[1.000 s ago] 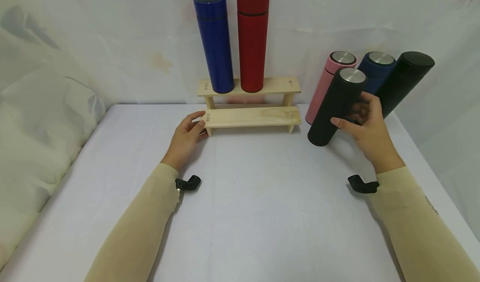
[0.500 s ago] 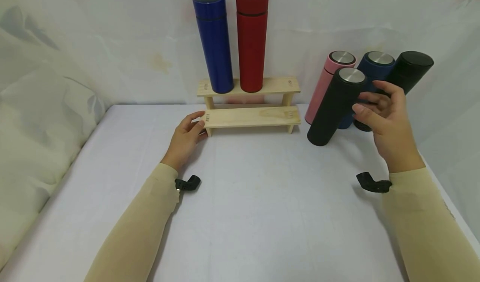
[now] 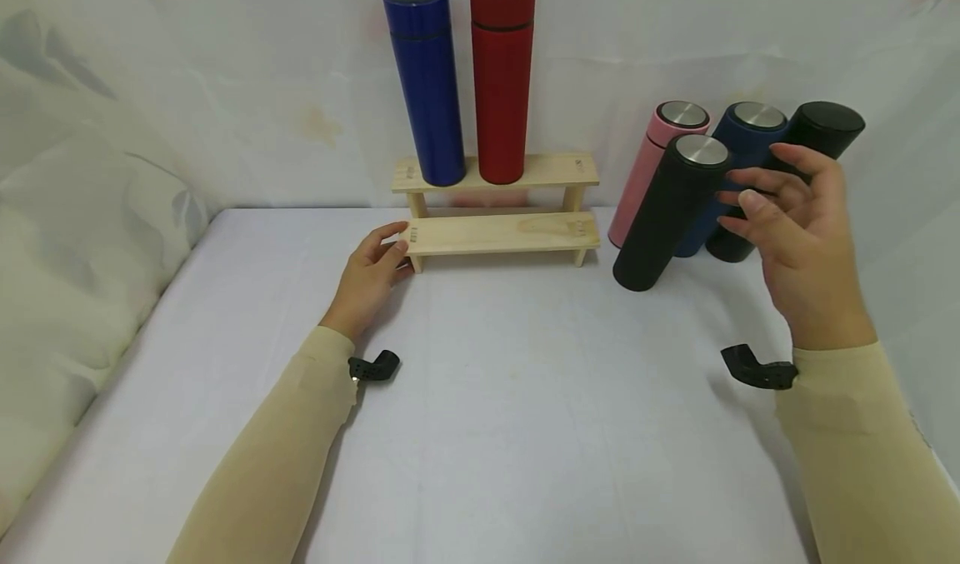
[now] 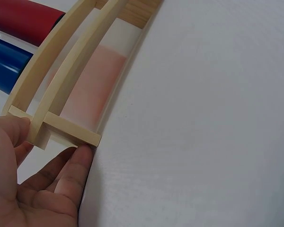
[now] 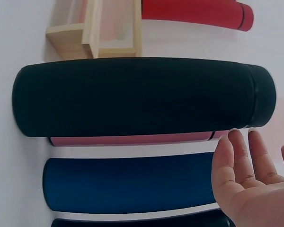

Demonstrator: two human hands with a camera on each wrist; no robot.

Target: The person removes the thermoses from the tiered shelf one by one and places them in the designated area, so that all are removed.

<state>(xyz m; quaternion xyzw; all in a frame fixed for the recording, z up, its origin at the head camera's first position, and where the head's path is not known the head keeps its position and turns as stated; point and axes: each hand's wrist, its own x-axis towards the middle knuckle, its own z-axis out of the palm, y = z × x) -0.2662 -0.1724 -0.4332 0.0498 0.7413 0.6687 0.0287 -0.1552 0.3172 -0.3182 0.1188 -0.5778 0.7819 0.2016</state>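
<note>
My left hand (image 3: 367,279) grips the left end of a two-tier wooden display stand (image 3: 498,233). In the left wrist view, the thumb lies by the upper board and the fingertips (image 4: 83,153) reach the stand's foot. On the upper tier a blue thermos bottle (image 3: 429,89) and a red thermos bottle (image 3: 502,85) stand side by side. My right hand (image 3: 813,247) is raised, fingers loosely bent, holding nothing. Just left of it stands a black thermos bottle (image 3: 670,214) with a steel lid. In the right wrist view, my fingertips (image 5: 234,135) are close to that bottle's lid end.
Behind the black bottle stand a pink thermos bottle (image 3: 647,172), a dark blue thermos bottle (image 3: 738,152) and another black thermos bottle (image 3: 825,127), partly hidden by my right hand. A white cloth covers the table (image 3: 517,414). Pale patterned fabric (image 3: 247,81) hangs behind.
My right hand has let go of the front black bottle and moved right, away from it. The bottle stays standing in place. My left hand stays on the stand.
</note>
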